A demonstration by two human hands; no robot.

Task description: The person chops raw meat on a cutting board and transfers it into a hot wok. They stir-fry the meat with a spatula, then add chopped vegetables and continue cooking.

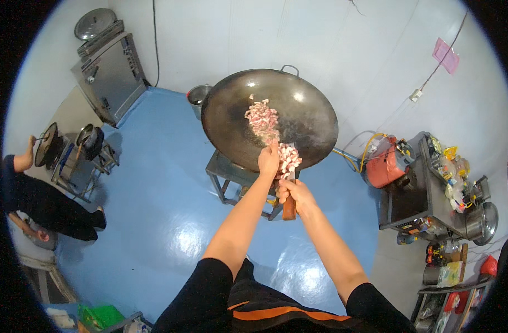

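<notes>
A large dark metal wok (308,120) sits tilted on a metal stand (220,166) before me. Chopped pieces of raw meat (262,118) lie in its middle, some of them pale. My right hand (293,193) grips the wooden handle (289,209) of a broad-bladed cleaver, whose blade extends over the near rim of the wok. More cubed meat (289,160) rests on the blade. At the left edge of that pile is my left hand (270,158), its fingers towards the wok; whether it holds any meat cannot be told.
An orange gas cylinder (385,166) with a yellow hose stands at right, beside a shelf (439,208) bearing bottles and bags. A metal pot (199,96) is behind the wok at left. At far left another person (50,204) holds a lid near a small table (77,179).
</notes>
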